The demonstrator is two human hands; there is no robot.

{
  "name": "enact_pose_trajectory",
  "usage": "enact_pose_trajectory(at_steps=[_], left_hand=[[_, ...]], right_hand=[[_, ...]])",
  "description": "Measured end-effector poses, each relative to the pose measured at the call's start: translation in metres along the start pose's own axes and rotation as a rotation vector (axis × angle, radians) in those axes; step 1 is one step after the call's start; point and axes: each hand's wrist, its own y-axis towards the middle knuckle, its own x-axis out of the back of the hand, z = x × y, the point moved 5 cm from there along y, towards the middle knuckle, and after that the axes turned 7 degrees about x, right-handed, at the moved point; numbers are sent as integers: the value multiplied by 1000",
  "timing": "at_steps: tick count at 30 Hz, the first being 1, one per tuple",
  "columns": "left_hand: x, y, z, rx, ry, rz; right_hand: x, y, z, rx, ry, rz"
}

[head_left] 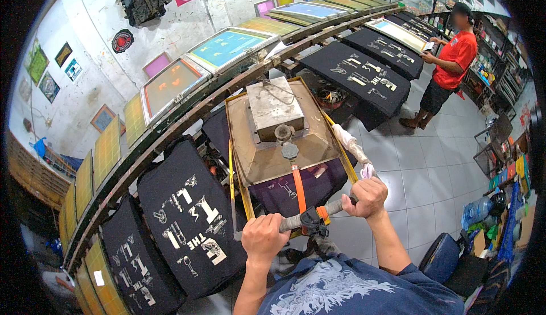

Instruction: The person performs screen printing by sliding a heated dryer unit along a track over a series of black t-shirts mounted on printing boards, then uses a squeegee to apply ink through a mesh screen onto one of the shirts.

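Both my hands grip a grey-wrapped bar handle (297, 218): my left hand (260, 236) closed round its left part, my right hand (368, 197) round its right. The handle belongs to a dusty metal heater-like unit (256, 144) with a steel box on top, a yellow side frame and an orange hose (298, 187) running toward the handle. A dark shirt with a pale print (270, 193) shows beneath the unit's near edge. To its left, black shirts with cream prints (169, 195) lie on boards. A pale wrapped cable (354, 146) runs along the unit's right side.
A curved rail (162, 147) carries screen frames (222, 48). More printed black shirts (352, 73) lie at back right. A person in a red shirt (455, 53) stands by them holding a small object. A dark chair (441, 261), water jug (475, 212) and shelving (497, 53) line the right.
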Motion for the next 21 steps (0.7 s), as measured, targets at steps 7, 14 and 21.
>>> enact_pose_trajectory(at_steps=[7, 14, 21], left_hand=[[1, 0, 1, 2, 4, 6], [-1, -1, 1, -7, -2, 1], [-1, 0, 7, 41, -19, 5]], right_hand=[[-2, -2, 0, -1, 17, -8], [1, -1, 1, -10, 25, -15], [3, 7, 3, -17, 21, 8]])
